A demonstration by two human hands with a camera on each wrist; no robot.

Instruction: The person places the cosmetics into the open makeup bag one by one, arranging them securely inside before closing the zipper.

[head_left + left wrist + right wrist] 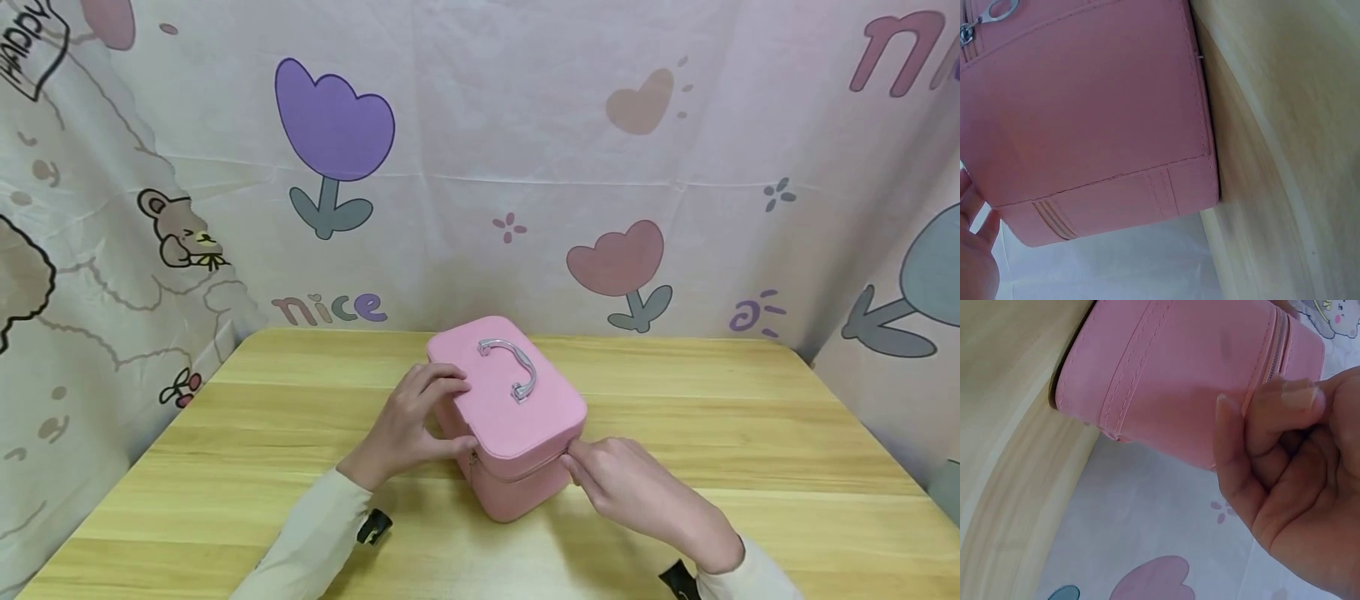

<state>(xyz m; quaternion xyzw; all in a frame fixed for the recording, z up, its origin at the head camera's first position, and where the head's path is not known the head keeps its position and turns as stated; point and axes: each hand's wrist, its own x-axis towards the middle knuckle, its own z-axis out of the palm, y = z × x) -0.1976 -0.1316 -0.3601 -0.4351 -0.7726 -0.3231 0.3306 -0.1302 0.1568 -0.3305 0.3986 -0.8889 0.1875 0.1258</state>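
A pink vanity case (491, 408) with a silver carrying handle (527, 362) on its lid stands on the table, set at an angle. My left hand (405, 429) holds the case at its left side, fingers bent over the lid edge and thumb against the side near the front corner. By that thumb, a silver zipper pull (999, 10) hangs on the zipper. At the right front corner my right hand (633, 483) pinches at the zipper line with thumb and curled index finger; the pull there is hidden by the fingers. The zipper (1277, 350) runs up to those fingertips.
The case rests on a light wooden table (225, 467). Behind it hangs a pale printed cloth (465, 108) with flowers and hearts, which also covers the left and right sides. Black straps (374, 527) show at both wrists.
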